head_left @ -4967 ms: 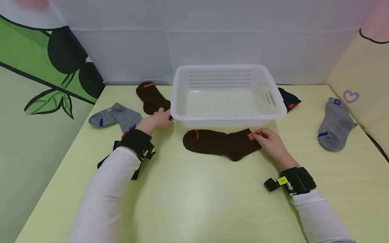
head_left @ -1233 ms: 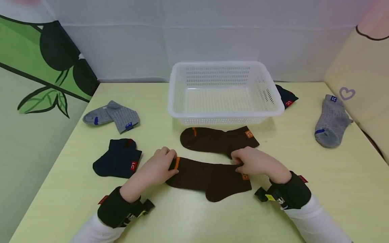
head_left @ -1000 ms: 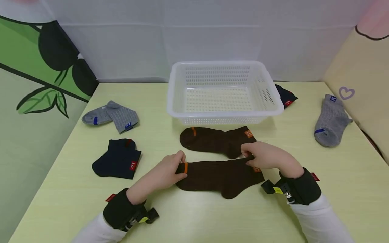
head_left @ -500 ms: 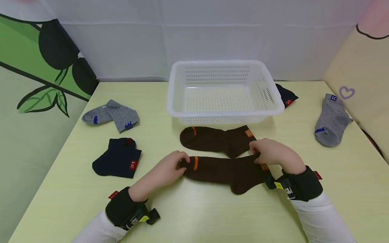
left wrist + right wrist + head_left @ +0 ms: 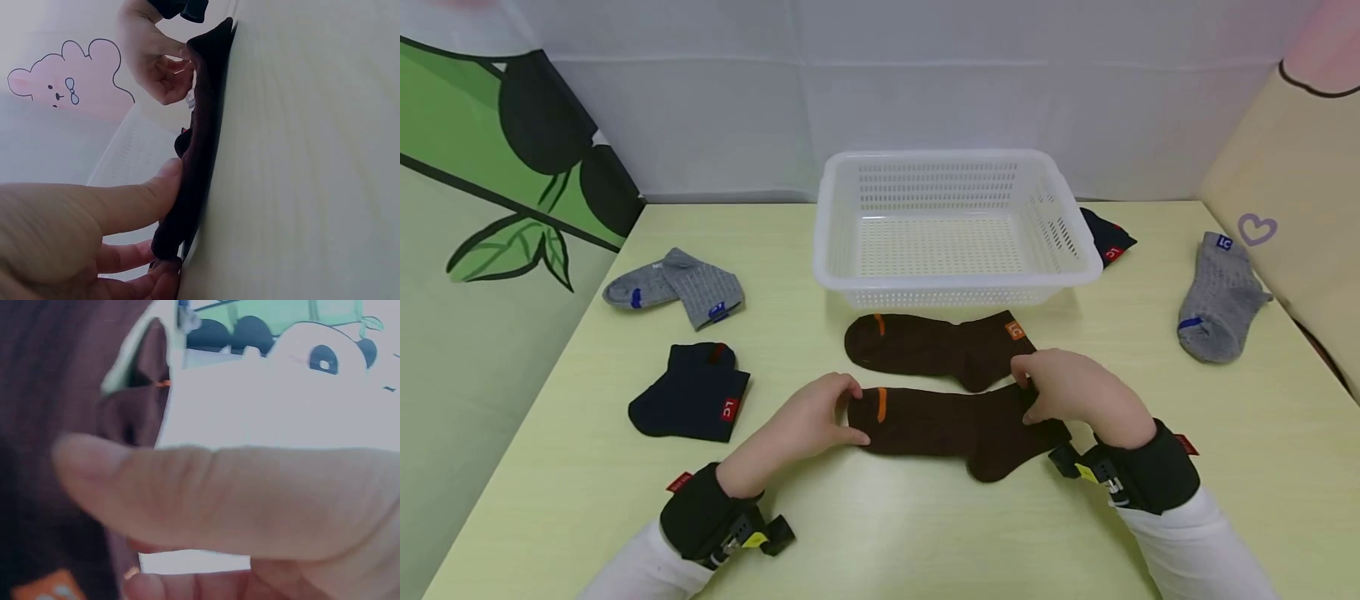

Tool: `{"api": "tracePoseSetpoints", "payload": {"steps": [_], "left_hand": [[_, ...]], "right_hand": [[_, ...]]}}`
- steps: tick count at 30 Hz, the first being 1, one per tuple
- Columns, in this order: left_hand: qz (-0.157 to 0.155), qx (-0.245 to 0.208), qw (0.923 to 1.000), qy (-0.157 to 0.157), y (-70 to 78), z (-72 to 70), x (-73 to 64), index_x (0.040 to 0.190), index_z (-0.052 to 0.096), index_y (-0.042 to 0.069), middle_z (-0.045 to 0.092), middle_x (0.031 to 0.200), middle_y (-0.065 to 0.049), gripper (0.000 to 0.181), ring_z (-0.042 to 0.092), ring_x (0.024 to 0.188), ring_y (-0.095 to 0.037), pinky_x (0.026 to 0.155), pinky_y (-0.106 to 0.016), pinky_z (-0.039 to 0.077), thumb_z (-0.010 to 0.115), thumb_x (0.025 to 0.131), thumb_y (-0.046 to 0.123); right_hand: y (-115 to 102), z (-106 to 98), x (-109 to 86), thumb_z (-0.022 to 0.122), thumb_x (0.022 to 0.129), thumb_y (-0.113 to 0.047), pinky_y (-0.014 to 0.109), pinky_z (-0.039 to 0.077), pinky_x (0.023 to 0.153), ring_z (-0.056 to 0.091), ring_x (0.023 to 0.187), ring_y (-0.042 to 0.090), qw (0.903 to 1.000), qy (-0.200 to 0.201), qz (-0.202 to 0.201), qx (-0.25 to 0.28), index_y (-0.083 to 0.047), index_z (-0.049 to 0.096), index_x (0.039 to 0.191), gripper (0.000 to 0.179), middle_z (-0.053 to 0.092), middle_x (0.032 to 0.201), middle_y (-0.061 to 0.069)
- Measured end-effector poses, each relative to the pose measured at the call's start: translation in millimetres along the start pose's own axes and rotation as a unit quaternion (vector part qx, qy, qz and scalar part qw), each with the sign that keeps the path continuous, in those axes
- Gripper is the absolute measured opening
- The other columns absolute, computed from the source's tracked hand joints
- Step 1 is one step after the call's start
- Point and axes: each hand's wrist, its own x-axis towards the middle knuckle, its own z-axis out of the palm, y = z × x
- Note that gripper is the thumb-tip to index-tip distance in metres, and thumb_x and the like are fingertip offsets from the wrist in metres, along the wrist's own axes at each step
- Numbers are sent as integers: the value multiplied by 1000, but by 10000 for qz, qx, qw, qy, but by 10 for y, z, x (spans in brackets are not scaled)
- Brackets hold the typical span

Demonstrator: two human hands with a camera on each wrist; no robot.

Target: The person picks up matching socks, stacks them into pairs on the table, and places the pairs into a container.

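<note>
Two brown socks with orange trim lie lengthwise, one in front of the other. The front brown sock (image 5: 925, 423) has its toe to the left; my left hand (image 5: 805, 421) holds that toe, thumb on top and fingers at the edge in the left wrist view. My right hand (image 5: 1075, 392) grips the cuff end, its thumb (image 5: 156, 481) across the fabric in the right wrist view and covering part of the cuff. Just behind lies the rear brown sock (image 5: 917, 343), flat, its cuff label showing next to my right fingers.
A white plastic basket (image 5: 955, 287) stands behind the socks. Grey socks lie at the left (image 5: 700, 287) and far right (image 5: 1217, 300). A navy sock (image 5: 688, 396) is left of my left hand; another navy sock (image 5: 1105, 237) is partly hidden behind the basket's right side.
The front brown sock came from left of the basket to below the other one. In the last second it shifted right and slightly back, and my hands moved with it.
</note>
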Motion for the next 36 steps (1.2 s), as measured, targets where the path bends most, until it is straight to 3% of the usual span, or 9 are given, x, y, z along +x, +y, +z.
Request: {"api": "tracePoseSetpoints", "payload": {"steps": [6,10,13,18,23,27,31,34,36], "left_hand": [[66,288,9996,-49,-13,15,-11,97,55,4,52,88,-6,47,47,82,-19,77,-34,42,87,66,19],[-81,216,9997,-46,-29,16,16,104,53,4,53,90,-6,51,49,81,-19,77,-35,43,85,69,22],[-319,178,9993,34,-44,-5,26,106,54,3,54,88,-6,48,48,77,-18,74,-33,43,81,74,27],[-328,451,9984,95,-66,-6,4,88,59,6,50,83,-4,32,46,72,-16,70,-30,41,78,77,29],[35,563,9984,81,-75,9,-7,81,59,4,48,83,-5,23,44,73,-16,69,-29,40,77,78,17],[306,217,9993,28,-116,-1,18,77,54,6,44,76,-2,19,41,69,-15,64,-27,35,72,83,12],[265,-1078,9936,-213,-198,-15,66,81,52,7,45,68,2,14,39,59,-11,56,-23,32,63,90,11],[201,-2248,9740,-216,-246,-16,102,90,52,3,49,69,2,10,38,54,-8,52,-22,30,56,95,10],[172,-2859,9581,0,-259,-8,124,95,50,-1,52,70,0,11,36,53,-8,50,-23,28,51,97,10]], "right_hand": [[-4,105,59,84,65,-10,30,39,59,47,69,18,9995,-310,-74,4,-10,52,87,39,53,78,1],[94,38,29,82,68,-15,30,39,60,48,69,17,9993,-277,-168,212,-8,56,92,36,55,78,2],[189,-44,-14,81,70,-24,30,38,58,48,68,18,9993,-243,114,268,-6,58,92,36,55,78,4],[234,-54,-15,81,68,-28,29,30,52,40,58,16,9971,-382,607,245,-9,54,67,33,43,63,-1],[199,38,74,81,69,-17,26,24,50,30,52,12,9983,-460,213,291,-14,44,55,40,31,56,-5],[267,75,124,77,70,-8,25,26,52,32,54,10,9958,-512,-564,509,-14,43,58,36,33,58,-6],[431,82,172,69,76,-4,22,31,56,35,58,5,9712,-975,-1691,1368,-3,50,71,20,33,63,-8],[547,75,199,62,86,-3,23,32,55,36,58,3,9369,-1065,-2331,2377,7,45,84,20,33,65,-6],[597,61,203,58,91,-2,26,34,53,38,58,4,9149,-750,-2636,2963,6,44,91,16,35,67,-5]]}}
